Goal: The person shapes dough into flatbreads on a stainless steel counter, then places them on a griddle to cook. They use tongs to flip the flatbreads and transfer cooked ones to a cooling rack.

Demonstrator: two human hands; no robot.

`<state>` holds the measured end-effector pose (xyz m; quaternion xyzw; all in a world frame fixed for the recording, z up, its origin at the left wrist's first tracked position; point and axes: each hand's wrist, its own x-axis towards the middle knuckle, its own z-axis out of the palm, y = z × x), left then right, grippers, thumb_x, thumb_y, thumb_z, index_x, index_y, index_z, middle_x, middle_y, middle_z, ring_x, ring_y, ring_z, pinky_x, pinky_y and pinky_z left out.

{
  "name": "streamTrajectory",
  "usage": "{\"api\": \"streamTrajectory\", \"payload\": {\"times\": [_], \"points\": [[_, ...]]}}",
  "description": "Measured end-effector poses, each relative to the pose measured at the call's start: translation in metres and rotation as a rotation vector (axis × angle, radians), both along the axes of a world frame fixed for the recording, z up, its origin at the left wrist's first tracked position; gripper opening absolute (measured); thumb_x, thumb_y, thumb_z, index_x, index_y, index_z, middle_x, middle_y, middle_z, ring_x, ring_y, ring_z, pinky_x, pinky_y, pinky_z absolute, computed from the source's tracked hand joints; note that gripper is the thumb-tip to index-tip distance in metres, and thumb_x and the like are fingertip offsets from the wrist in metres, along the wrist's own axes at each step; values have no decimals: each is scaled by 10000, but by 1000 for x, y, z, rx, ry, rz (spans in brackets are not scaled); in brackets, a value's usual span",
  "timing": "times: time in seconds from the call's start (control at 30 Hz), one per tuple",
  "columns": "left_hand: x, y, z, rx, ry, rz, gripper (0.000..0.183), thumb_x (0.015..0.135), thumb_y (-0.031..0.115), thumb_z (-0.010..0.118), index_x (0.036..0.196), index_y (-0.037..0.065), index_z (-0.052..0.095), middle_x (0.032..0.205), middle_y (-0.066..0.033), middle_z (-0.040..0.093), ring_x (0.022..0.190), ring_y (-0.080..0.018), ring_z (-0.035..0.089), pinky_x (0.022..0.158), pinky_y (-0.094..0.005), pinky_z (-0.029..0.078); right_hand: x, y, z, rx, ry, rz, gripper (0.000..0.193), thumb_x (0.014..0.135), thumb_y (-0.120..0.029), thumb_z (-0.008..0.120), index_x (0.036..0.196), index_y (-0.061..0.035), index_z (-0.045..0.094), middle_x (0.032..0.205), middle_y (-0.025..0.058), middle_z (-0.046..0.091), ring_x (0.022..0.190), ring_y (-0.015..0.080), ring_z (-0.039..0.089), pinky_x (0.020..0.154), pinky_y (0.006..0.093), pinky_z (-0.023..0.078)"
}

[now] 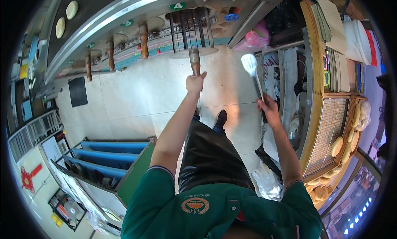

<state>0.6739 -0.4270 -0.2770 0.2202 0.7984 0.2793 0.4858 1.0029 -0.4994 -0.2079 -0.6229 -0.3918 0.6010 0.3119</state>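
Observation:
My left hand (195,83) is closed around the turned wooden handle (194,65) of a round oven door. Metal rods (186,30) run from this door back into the opening of a steel oven (136,7), so the unit is drawn out. In my right hand (269,109) is a slotted spatula (249,63) with a white head and dark grip, its head up and away from the oven. Three more wooden-handled doors, including a near one with its handle (143,41), line the oven front to the left.
Pale dough pieces (72,9) rest on the dark oven top at upper left. On the right, a wooden counter (312,135) carries a wire rack (331,119) and round flatbreads (337,146). A cart with blue shelves (111,147) stands left; plastic bags (266,181) lie right.

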Motion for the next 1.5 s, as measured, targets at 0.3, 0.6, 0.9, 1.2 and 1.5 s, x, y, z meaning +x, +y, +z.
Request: {"api": "streamTrajectory", "payload": {"times": [0.3, 0.6, 0.9, 1.2, 1.5], "points": [[39, -208, -2, -95, 36, -70, 377, 816, 382, 761, 773, 14, 691, 669, -175, 663, 668, -317, 679, 663, -405, 510, -30, 41, -6, -154, 229, 309, 275, 949, -222, 631, 1141, -26, 651, 978, 24, 680, 787, 91, 601, 676, 240, 468], [60, -334, -3, -3, 55, -6, 354, 809, 317, 758, 732, -12, 655, 717, -178, 653, 724, -373, 644, 688, -436, 501, -43, 19, 6, -443, 296, 699, 343, 919, -252, 656, 1150, 0, 636, 959, 58, 693, 761, 103, 611, 602, 232, 482], [61, -341, -12, -52, 83, -31, 369, 815, 339, 753, 818, -24, 682, 889, -223, 672, 909, -408, 623, 821, -465, 499, -57, 14, 26, -434, 314, 624, 329, 942, -269, 628, 1149, -13, 618, 967, 57, 681, 749, 100, 621, 613, 237, 490], [61, -339, -15, -62, 80, -69, 354, 827, 304, 755, 753, -23, 643, 757, -183, 668, 743, -368, 643, 700, -426, 502, -128, 31, -2, -297, 329, 400, 263, 973, -217, 588, 1135, -16, 638, 947, 30, 675, 704, 74, 574, 632, 227, 478], [54, -344, -29, -17, -77, -26, 274, 877, 195, 752, 684, 31, 648, 648, 7, 630, 615, -86, 558, 591, -282, 443, -39, -78, 24, -13, 508, -113, 289, 938, -210, 642, 1157, -21, 633, 990, 29, 646, 774, 95, 563, 744, 259, 466]]}}
